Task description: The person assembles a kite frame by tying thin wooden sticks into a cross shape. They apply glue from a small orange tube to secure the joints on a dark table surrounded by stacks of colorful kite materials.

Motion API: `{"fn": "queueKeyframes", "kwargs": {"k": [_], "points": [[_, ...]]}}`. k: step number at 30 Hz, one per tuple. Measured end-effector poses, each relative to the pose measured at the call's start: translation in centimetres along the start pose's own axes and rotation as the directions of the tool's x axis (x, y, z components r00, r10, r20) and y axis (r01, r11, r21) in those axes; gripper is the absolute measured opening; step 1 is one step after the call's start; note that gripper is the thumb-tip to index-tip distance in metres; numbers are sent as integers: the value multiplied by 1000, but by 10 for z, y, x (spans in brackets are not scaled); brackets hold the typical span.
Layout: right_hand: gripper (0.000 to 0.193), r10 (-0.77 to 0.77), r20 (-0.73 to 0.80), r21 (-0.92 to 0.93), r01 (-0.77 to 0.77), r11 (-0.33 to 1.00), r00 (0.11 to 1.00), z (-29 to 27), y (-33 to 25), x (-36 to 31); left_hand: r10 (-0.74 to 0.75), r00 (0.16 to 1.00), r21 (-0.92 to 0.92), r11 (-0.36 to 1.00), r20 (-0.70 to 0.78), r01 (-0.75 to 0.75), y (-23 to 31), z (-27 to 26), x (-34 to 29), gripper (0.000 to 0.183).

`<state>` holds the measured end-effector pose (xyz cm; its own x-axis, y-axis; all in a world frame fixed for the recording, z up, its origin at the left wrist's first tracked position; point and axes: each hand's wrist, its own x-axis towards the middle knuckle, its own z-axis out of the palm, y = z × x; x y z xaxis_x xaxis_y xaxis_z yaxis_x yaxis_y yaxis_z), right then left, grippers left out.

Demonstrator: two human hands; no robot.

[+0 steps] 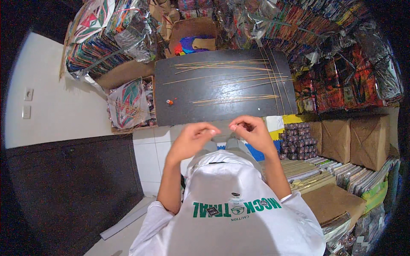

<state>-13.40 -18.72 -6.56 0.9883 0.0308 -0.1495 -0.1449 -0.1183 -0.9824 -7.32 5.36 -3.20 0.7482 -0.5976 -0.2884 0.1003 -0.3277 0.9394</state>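
Holds left hand [192,140] just in front of the tabletop's [183,116] near edge, fingers loosely bent, thumb near forefinger; holds right hand [253,130] at the same edge, fingers more curled, thumb close to forefinger. Cannot tell whether pinching something thin. On the tabletop, shows slim, straight tan sticks [239,99] in loose rows, some crossing near its right end. Left of the tabletop, shows an open cardboard box [130,72] with a thin printed sheet [129,100].
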Motion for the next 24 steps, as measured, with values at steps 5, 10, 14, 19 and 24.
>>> {"fn": "queueKeyframes", "kwargs": {"k": [5, 10, 14, 19, 24], "points": [[14, 30, 8, 152, -31, 988, 1000, -11, 26, -7, -7, 965, -145, 989, -261, -32, 11, -45, -24, 20], [14, -15, 17, 93, 14, 996, 1000, -11, 32, -5, 55, 930, -592, 757, -364, -277, 10, -73, -38, 22], [13, 23, 11, 157, -24, 987, 1000, -6, 31, -3, 146, 917, -269, 928, -372, -257, 17, -81, -37, 32], [12, 38, 73, 95, -45, 994, 997, 4, 2, -2, 266, 934, 710, 704, -239, -19, 17, -54, -27, 55], [11, -96, 143, 54, 90, 995, 985, 14, -18, 1, 270, 957, -23, 962, -103, -273, 24, 22, -5, 49]]}}
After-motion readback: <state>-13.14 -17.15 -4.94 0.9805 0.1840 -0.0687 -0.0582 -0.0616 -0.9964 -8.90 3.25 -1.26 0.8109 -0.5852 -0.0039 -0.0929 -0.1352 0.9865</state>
